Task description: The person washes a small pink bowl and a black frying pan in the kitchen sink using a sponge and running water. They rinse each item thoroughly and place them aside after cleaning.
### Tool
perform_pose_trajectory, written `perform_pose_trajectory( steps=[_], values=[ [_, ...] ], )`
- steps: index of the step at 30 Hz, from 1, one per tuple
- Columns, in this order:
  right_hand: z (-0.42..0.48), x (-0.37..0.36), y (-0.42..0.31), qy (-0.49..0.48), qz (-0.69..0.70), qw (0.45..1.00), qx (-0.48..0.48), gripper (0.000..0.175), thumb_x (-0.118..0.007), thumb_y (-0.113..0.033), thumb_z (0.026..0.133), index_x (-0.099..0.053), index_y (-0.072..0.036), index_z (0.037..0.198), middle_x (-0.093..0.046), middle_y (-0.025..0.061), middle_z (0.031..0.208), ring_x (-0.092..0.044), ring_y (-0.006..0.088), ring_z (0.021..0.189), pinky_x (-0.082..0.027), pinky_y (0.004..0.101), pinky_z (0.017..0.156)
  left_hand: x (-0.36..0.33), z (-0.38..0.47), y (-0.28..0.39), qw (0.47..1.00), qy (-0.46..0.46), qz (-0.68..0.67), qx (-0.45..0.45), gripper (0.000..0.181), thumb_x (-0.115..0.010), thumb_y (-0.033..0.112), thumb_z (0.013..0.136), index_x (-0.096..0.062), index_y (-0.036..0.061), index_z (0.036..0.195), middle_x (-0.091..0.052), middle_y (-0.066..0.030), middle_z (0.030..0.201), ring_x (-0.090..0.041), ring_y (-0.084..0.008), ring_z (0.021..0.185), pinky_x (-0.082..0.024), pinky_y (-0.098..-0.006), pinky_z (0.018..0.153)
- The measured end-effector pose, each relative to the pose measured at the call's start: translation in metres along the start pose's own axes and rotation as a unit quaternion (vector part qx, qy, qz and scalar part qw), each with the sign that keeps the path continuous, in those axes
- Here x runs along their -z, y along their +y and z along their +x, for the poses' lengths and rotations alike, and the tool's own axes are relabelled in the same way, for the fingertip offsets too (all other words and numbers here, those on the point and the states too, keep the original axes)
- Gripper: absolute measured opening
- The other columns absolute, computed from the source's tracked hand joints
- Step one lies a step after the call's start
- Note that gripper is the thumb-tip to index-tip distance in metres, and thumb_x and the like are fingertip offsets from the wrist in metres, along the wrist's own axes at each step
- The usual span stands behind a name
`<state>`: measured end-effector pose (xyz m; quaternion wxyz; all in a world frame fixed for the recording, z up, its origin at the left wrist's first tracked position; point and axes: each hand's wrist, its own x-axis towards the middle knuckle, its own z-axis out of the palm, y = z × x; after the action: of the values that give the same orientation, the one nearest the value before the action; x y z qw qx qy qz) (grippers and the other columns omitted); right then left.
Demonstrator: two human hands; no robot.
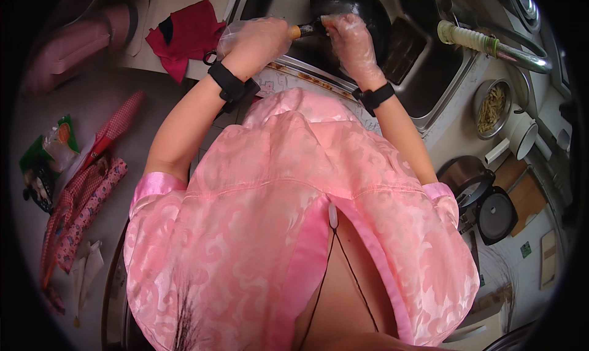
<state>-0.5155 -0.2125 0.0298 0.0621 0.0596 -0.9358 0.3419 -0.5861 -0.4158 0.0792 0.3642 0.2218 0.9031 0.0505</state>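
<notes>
My left hand (257, 40), in a clear plastic glove, grips the handle (296, 31) of a dark wok (352, 1). The wok tilts inside a stainless steel sink (432, 91). Also gloved, my right hand (353, 45) is curled at the wok, its fingertips beside the place where the handle joins the pan. Whether those fingers pinch something small is too blurred to tell. Right of the wok, a dark brown rectangular thing (405, 52) lies in the sink. Black bands circle both my wrists.
A red cloth (191, 35) lies left of the sink. A faucet with a white ribbed sleeve (464, 37) reaches over the sink's right side. On the right counter are a metal bowl of pale strips (492, 107), a white mug (522, 137) and a dark pan (497, 215).
</notes>
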Motion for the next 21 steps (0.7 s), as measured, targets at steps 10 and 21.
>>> perform_pose_trajectory(
  steps=[10,21],
  values=[
    [0.006,0.004,-0.008,-0.054,-0.011,0.998,-0.014,0.014,-0.068,0.001,0.082,-0.072,-0.005,0.095,-0.066,0.0165,0.087,-0.065,0.0357,0.085,-0.054,0.0394,0.073,0.006,-0.002,-0.003,0.999,0.030,0.002,-0.027,0.025,-0.059,0.018,0.087,-0.074,-0.0007,0.095,-0.070,-0.0256,0.093,-0.070,-0.0411,0.089,-0.057,-0.0464,0.078],
    [0.020,-0.009,-0.015,0.010,0.039,0.991,-0.129,0.012,-0.067,-0.008,0.086,-0.074,-0.007,0.095,-0.069,0.0160,0.096,-0.066,0.0346,0.093,-0.054,0.0424,0.081,0.021,0.001,0.005,0.999,0.009,0.048,-0.005,0.022,-0.061,0.015,0.088,-0.076,0.0029,0.100,-0.073,-0.0197,0.101,-0.071,-0.0350,0.096,-0.058,-0.0418,0.081]
  ],
)
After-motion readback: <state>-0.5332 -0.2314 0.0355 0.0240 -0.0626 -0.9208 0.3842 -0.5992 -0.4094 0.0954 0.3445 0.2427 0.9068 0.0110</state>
